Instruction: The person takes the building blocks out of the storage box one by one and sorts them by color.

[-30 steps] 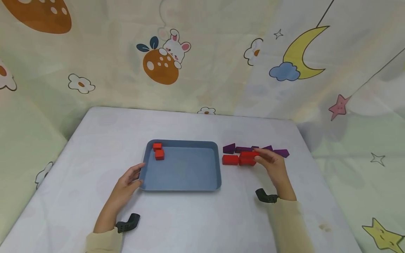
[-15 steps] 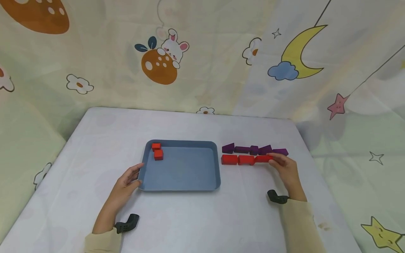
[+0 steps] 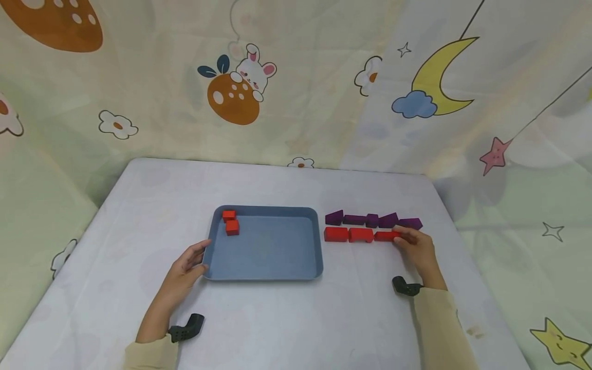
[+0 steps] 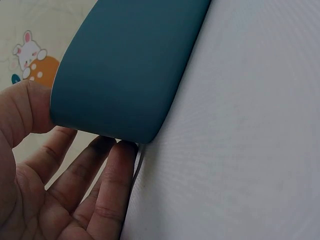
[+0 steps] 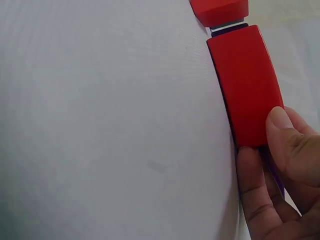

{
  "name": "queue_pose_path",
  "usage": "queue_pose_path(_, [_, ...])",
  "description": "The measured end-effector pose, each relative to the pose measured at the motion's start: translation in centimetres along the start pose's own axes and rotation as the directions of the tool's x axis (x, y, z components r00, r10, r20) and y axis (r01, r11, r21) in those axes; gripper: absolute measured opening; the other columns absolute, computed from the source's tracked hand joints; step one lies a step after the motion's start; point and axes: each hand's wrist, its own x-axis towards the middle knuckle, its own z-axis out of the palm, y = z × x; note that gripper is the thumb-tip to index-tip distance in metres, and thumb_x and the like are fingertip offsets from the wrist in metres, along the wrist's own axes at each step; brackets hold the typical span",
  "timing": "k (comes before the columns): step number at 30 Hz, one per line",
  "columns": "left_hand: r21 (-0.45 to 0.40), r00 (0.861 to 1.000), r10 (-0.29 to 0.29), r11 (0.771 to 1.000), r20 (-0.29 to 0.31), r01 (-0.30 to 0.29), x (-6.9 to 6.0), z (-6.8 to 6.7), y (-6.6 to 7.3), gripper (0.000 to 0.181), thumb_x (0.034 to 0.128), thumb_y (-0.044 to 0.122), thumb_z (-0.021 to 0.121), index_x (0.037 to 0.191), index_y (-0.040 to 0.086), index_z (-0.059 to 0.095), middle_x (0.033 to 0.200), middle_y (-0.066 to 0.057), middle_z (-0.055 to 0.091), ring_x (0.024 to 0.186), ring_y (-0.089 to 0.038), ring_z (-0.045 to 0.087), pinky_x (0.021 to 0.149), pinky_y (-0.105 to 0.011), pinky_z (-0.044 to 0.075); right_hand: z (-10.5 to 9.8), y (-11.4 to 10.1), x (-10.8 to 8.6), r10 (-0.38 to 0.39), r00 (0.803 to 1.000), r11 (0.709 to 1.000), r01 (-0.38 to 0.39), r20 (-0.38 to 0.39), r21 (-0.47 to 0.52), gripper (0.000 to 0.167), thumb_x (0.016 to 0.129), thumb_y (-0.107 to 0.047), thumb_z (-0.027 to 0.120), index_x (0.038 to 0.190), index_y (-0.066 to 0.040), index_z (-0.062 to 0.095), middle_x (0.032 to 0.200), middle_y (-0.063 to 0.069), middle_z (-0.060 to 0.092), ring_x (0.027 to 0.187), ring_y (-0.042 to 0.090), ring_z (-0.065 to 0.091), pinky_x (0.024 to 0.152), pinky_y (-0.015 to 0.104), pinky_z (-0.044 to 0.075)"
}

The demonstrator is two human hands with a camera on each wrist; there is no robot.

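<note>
My left hand (image 3: 184,271) holds the left side of a blue-grey tray (image 3: 263,280), its thumb near the front corner. In the left wrist view, fingertips (image 4: 124,150) touch the tray's end wall (image 4: 130,65). Two small red blocks (image 3: 232,227) sit in the tray's far left corner. Right of the tray, my right hand (image 3: 418,252) pinches the right end of a flat red block (image 3: 384,236). The right wrist view shows the thumb on this red block (image 5: 245,85) and a finger at its near end. It lies in line with a notched red block (image 3: 361,235) and another red block (image 3: 336,234).
Behind the red row lies a row of several purple blocks (image 3: 354,220), the rightmost partly covered by my right hand. A white cloth covers the table (image 3: 287,324). A printed curtain (image 3: 314,92) hangs behind and at both sides.
The right hand has moved right with the flat red block, from over the notched red block down to the row's right end. The left hand and tray have stayed in place.
</note>
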Motion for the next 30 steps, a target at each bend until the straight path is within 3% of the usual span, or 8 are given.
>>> queue_pose_path(2, [0.001,1.0,-0.001,1.0,0.001,0.001,0.0,0.0,0.0,0.061,0.1029,-0.003,0.054,0.162,-0.001,0.042,0.169,-0.028,0.037,0.152,-0.05,0.042,0.095,-0.008,0.04,-0.1,-0.2,-0.1,-0.008,1.0,1.0,0.008,0.004,-0.007,0.041,0.104,-0.002,0.069,0.144,0.006,0.063,0.147,0.027,0.063,0.138,0.042,0.06,0.117,0.051,0.044])
queue_pose_path(6, [0.004,1.0,-0.007,1.0,0.004,0.007,0.0,0.0,0.0,0.061,0.1034,-0.003,0.054,0.163,0.0,0.042,0.17,-0.028,0.037,0.152,-0.049,0.042,0.098,-0.012,0.042,-0.6,-0.9,-0.7,-0.025,0.999,1.0,0.024,-0.035,-0.014,0.043,0.103,-0.002,0.071,0.144,0.006,0.063,0.145,0.027,0.064,0.136,0.042,0.061,0.103,0.022,0.052])
queue_pose_path(9, [0.006,1.0,-0.013,1.0,0.006,0.013,0.0,0.0,0.0,0.061,0.1035,-0.002,0.054,0.163,0.001,0.042,0.17,-0.027,0.037,0.152,-0.049,0.042,0.102,-0.018,0.044,-0.9,-1.7,-1.2,-0.047,0.995,0.998,0.05,-0.089,0.026,0.041,0.101,-0.002,0.073,0.141,0.006,0.066,0.142,0.027,0.067,0.123,0.017,0.068,0.089,0.004,0.046])
queue_pose_path(13, [0.009,1.0,-0.013,1.0,0.005,0.012,0.0,-0.1,-0.1,0.061,0.1033,-0.002,0.054,0.163,0.001,0.042,0.17,-0.027,0.036,0.152,-0.049,0.042,0.109,-0.032,0.047,-0.9,-3.1,-1.7,-0.11,0.988,0.989,0.119,-0.106,0.083,0.037,0.102,-0.004,0.073,0.137,0.007,0.068,0.135,0.024,0.071,0.102,-0.015,0.059,0.089,0.004,0.047])
queue_pose_path(15, [0.009,1.0,-0.01,1.0,0.004,0.01,0.0,-0.1,-0.1,0.061,0.1033,-0.002,0.054,0.163,0.001,0.042,0.17,-0.027,0.036,0.152,-0.049,0.042,0.111,-0.039,0.047,-0.6,-4.0,-2.0,-0.147,0.985,0.983,0.155,-0.086,0.102,0.036,0.103,-0.004,0.072,0.137,0.008,0.068,0.134,0.026,0.071,0.1,-0.019,0.057,0.089,0.005,0.047])
queue_pose_path(18, [0.0,1.0,-0.01,1.0,0.004,0.01,0.1,0.0,-0.1,0.061,0.1033,-0.002,0.054,0.163,0.001,0.042,0.17,-0.027,0.036,0.152,-0.049,0.042,0.112,-0.043,0.046,0.1,-5.6,-2.1,-0.183,0.982,0.976,0.187,-0.044,0.108,0.038,0.103,-0.004,0.072,0.138,0.008,0.067,0.137,0.03,0.068,0.103,-0.02,0.057,0.09,0.005,0.046])
queue_pose_path(24, [-0.02,1.0,-0.012,1.0,0.003,0.012,0.1,0.0,-0.2,0.061,0.1032,-0.002,0.053,0.163,0.001,0.042,0.17,-0.027,0.036,0.153,-0.048,0.041,0.107,-0.028,0.047,2.0,-8.3,-1.8,-0.23,0.972,0.966,0.222,0.043,0.133,0.04,0.103,-0.007,0.072,0.14,0.007,0.066,0.139,0.027,0.069,0.107,-0.014,0.06,0.092,0.008,0.047])
queue_pose_path(30, [-0.02,1.0,-0.011,1.0,-0.003,0.011,0.1,0.0,-0.2,0.061,0.1032,-0.002,0.053,0.163,0.001,0.042,0.17,-0.026,0.037,0.153,-0.048,0.042,0.113,-0.046,0.046,4.3,-10.9,-1.2,-0.254,0.961,0.948,0.225,0.109,0.226,0.039,0.104,-0.007,0.071,0.14,0.007,0.066,0.139,0.027,0.068,0.121,0.018,0.069,0.095,0.011,0.049])
